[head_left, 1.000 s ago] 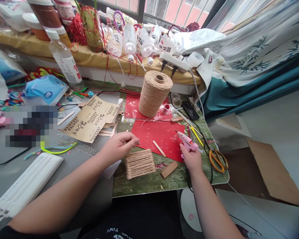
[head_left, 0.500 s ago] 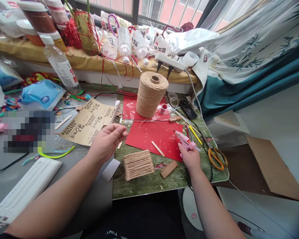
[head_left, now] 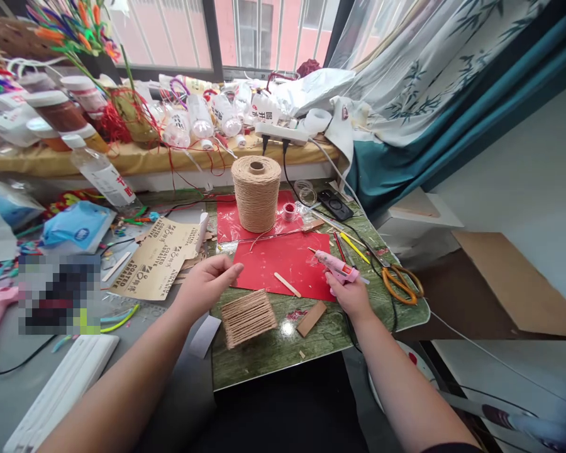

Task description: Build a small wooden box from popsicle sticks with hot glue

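My right hand (head_left: 351,294) is wrapped round a pink hot glue gun (head_left: 336,267), its nozzle pointing left over a red sheet (head_left: 264,258). My left hand (head_left: 207,283) hovers left of that sheet with fingers curled and thumb against them; whatever it may pinch is hidden. Below it on the green wood-patterned tabletop lies a small panel wrapped in rows of twine (head_left: 249,318). A wooden craft stick (head_left: 287,284) rests on the red sheet between my hands. Near the panel is a small brown strip (head_left: 311,318). A big spool of twine (head_left: 257,195) stands upright behind.
Orange-handled scissors (head_left: 400,283) and a yellow pen (head_left: 355,248) lie at the right. Sandpaper (head_left: 158,258) with printed backing lies left, near a plastic bottle (head_left: 106,179). A power strip (head_left: 282,132) sits on the cluttered sill. The glue gun's cord trails off the table's front edge.
My view has tilted up and turned a little, so the tabletop appears shifted left. The left thumb now stretches out more along the curled fingers. The glue gun stays in my right hand.
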Demonstrator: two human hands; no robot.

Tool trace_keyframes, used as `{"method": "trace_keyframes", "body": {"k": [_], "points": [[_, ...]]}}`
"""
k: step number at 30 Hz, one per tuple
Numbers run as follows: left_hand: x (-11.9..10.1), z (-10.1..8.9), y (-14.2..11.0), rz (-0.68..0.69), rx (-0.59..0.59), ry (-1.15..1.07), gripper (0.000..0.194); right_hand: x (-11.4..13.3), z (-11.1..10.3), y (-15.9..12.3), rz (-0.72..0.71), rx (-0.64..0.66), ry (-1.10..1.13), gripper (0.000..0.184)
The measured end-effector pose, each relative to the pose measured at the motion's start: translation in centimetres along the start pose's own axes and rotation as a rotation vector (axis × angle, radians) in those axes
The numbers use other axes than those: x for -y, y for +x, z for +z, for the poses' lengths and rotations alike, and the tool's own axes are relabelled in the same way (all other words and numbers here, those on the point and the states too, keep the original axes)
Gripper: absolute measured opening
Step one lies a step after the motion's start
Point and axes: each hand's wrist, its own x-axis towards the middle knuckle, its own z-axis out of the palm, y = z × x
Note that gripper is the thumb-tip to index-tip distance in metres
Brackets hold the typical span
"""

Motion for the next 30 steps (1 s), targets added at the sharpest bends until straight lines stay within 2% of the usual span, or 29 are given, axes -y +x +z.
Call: {"method": "trace_keyframes", "body": {"k": [2, 5, 7, 9, 13, 16, 18, 21, 23, 25, 27, 30], "points": [[-1.4, 0.1, 0.6, -0.010, 0.191, 0.126, 0.046, 0.4, -0.1, 0.1, -0.026, 0.038, 0.026, 0.055], [-2.8, 0.5, 1.4, -0.034, 0.406, 0.261, 0.034, 0.6, -0.2, 0.2, -0.032, 0.051, 0.050, 0.055], [-3.2, 0.8, 1.7, -0.054, 0.479, 0.317, 0.030, 0.6, -0.2, 0.2, -0.034, 0.030, 0.062, 0.055], [-3.3, 1.1, 1.7, -0.094, 0.477, 0.336, 0.026, 0.5, -0.3, 0.2, -0.031, 0.011, 0.078, 0.054], [-2.4, 1.3, 1.2, -0.172, 0.321, 0.254, 0.027, 0.3, -0.5, 0.2, -0.044, 0.059, 0.145, 0.051], [-1.2, 1.1, 0.8, -0.193, 0.166, 0.039, 0.025, 0.3, -0.6, 0.2, -0.055, 0.075, 0.170, 0.048], [-0.4, 0.6, 0.7, -0.203, 0.059, -0.179, 0.023, 0.4, -0.6, 0.2, -0.052, 0.057, 0.153, 0.048], [0.3, -1.3, 0.5, -0.195, -0.130, -0.683, 0.023, 0.3, -0.7, 0.1, -0.045, 0.051, 0.114, 0.050], [0.3, -3.4, 0.1, -0.108, -0.212, -1.000, 0.019, 0.1, -0.8, 0.1, -0.033, 0.047, 0.088, 0.052], [0.1, -5.7, -0.5, 0.027, -0.244, -1.180, 0.025, -0.4, -0.8, 0.1, -0.009, 0.017, 0.059, 0.051], [-0.1, -7.8, -1.3, 0.126, -0.347, -1.167, 0.048, -1.1, -0.7, 0.1, 0.023, -0.028, 0.030, 0.051], [0.1, -9.8, -2.4, 0.141, -0.497, -0.880, 0.062, -2.0, -0.6, 0.2, 0.063, -0.103, -0.006, 0.050]]}}
